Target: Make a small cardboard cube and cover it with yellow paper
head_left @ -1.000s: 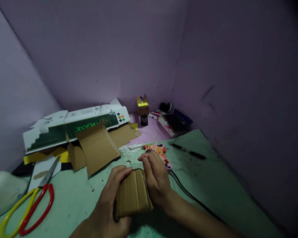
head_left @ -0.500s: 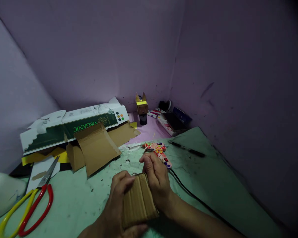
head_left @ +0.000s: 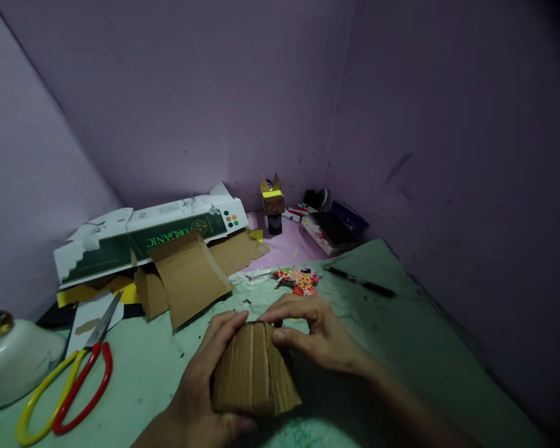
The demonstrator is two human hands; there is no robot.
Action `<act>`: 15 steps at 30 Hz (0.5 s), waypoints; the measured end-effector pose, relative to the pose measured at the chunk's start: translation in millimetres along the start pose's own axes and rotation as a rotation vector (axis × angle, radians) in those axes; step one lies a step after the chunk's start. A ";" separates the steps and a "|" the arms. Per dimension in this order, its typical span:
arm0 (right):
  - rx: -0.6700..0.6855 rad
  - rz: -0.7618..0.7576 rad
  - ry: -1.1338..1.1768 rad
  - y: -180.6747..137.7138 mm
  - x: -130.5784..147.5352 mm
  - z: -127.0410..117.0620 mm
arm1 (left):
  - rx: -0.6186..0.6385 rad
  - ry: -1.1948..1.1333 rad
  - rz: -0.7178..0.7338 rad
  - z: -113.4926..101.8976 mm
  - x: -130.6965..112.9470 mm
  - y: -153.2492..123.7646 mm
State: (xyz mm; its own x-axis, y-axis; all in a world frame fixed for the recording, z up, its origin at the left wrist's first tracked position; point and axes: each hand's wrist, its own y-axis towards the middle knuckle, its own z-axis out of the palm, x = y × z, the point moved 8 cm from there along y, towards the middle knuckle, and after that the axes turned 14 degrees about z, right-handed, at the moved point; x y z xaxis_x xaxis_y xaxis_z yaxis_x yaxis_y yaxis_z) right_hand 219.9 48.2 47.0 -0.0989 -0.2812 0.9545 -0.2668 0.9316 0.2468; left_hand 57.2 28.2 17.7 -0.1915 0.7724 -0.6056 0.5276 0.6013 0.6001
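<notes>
A small brown cardboard box sits low in the middle of the head view, tilted so that two of its ribbed faces show. My left hand wraps round its left side, fingers over the far edge and thumb beneath. On the far right edge, my right hand grips the box between bent fingers and thumb. Just beyond that hand lies a flower-patterned glue gun, its handle partly hidden.
Red and yellow scissors lie at left beside a white rounded object. Cardboard pieces lean against a green and white carton. A black pen lies at right; a cardboard figure stands at the back.
The box has turned, and a second face now shows on its right. My right hand has shifted from flat along the side to a grip at the far edge. The view has swung slightly left.
</notes>
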 end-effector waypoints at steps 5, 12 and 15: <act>-0.087 -0.034 -0.049 -4.1 2.5 -0.8 | 0.016 0.048 0.090 6.4 -9.1 3.0; -0.071 -0.051 -0.058 -4.0 8.2 -1.7 | -0.015 0.015 0.077 2.8 -10.6 6.4; -0.093 -0.077 -0.054 -5.1 12.4 0.5 | 0.040 0.022 0.071 5.9 -12.0 5.5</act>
State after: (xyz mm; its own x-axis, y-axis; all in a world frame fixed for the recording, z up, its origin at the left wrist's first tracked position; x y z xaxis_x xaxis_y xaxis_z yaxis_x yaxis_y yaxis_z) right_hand 219.6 39.9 57.5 -0.1339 -0.3622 0.9224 -0.1858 0.9235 0.3357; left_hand 67.3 21.0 25.3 -0.1706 0.8171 -0.5507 0.5730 0.5369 0.6192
